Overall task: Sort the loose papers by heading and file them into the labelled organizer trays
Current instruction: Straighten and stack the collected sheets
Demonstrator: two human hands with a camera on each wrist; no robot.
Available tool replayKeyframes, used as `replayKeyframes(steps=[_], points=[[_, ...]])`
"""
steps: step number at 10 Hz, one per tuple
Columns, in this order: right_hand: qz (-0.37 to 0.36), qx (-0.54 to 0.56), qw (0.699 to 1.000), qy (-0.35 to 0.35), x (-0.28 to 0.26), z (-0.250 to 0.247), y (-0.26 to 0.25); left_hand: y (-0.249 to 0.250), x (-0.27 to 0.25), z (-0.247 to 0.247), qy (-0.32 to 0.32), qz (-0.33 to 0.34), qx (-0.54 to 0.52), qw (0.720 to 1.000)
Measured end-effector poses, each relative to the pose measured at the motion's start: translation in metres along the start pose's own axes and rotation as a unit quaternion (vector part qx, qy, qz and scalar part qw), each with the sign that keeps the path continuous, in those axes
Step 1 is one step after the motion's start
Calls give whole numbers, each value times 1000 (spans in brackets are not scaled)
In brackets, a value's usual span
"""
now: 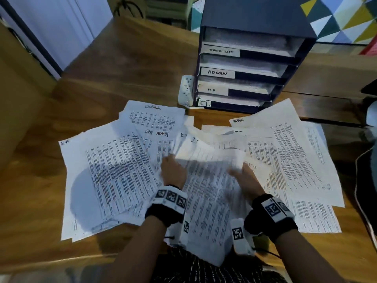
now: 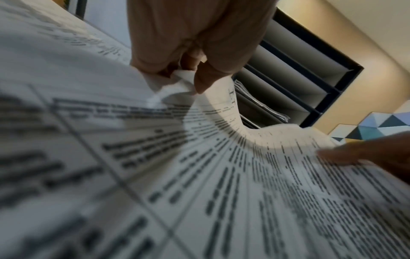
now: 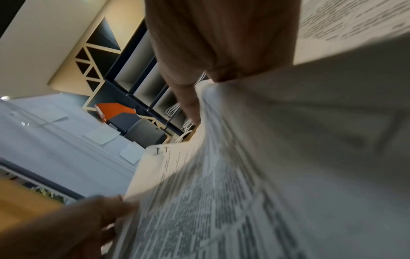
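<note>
I hold a printed sheet headed "I.T" with both hands, lifted and curved above the scattered papers on the wooden desk. My left hand pinches its left edge, and the paper crumples under the fingers. My right hand grips the right edge, thumb on top and fingers behind the sheet. The dark organizer stands behind, with trays labelled TASK LIST, ADMIN, H.R and I.T.
Loose sheets cover the desk: one headed H.R at the left, Admin sheets in the middle and another ADMIN sheet at the right. A white power strip leans beside the organizer. A cable runs along the right edge.
</note>
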State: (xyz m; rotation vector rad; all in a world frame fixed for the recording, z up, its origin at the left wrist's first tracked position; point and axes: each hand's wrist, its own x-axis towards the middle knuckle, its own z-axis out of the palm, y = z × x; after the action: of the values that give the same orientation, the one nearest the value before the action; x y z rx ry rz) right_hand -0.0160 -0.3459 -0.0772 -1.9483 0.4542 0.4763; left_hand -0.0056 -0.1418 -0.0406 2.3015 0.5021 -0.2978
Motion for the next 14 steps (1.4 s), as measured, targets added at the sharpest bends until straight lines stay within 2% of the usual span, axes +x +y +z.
replayKeyframes(steps=[1, 2, 3, 4, 5, 6, 7, 8, 9, 10, 11, 12, 13, 14], points=[[29, 82, 995, 46, -35, 7, -15, 0, -6, 3, -18, 43, -70, 996], [45, 100, 991, 81, -41, -1, -11, -12, -2, -7, 33, 35, -93, 995], [70, 115, 980, 146, -47, -18, -4, -31, 9, -21, 41, -31, 82, 995], [85, 110, 973, 186, -49, -29, 0, -41, 10, -30, -49, -32, 206, 977], [69, 77, 986, 129, -56, -30, 2, -47, 15, -25, -100, -12, 223, 970], [82, 69, 991, 82, -61, -16, 7, -42, 18, -27, -88, 39, 70, 993], [73, 62, 994, 58, -66, -7, 3, -33, 22, -45, -79, 100, 36, 991], [38, 65, 997, 34, -74, -6, -12, -26, 29, -73, -79, 118, 19, 990], [2, 75, 995, 69, -71, -5, -21, -21, 40, -98, -59, 138, 14, 989], [-3, 108, 984, 139, -60, -6, -27, -19, 49, -117, -37, 157, 69, 985], [12, 149, 977, 149, -51, -6, -34, -25, 67, -127, -18, 148, 165, 975], [19, 143, 980, 134, -45, 2, -35, -28, 80, -127, -15, 131, 217, 967], [34, 84, 989, 115, -40, 13, -33, -28, 75, -116, 16, 99, 206, 973], [23, 80, 991, 103, -43, 18, -35, -29, 61, -97, 72, 105, 171, 977]])
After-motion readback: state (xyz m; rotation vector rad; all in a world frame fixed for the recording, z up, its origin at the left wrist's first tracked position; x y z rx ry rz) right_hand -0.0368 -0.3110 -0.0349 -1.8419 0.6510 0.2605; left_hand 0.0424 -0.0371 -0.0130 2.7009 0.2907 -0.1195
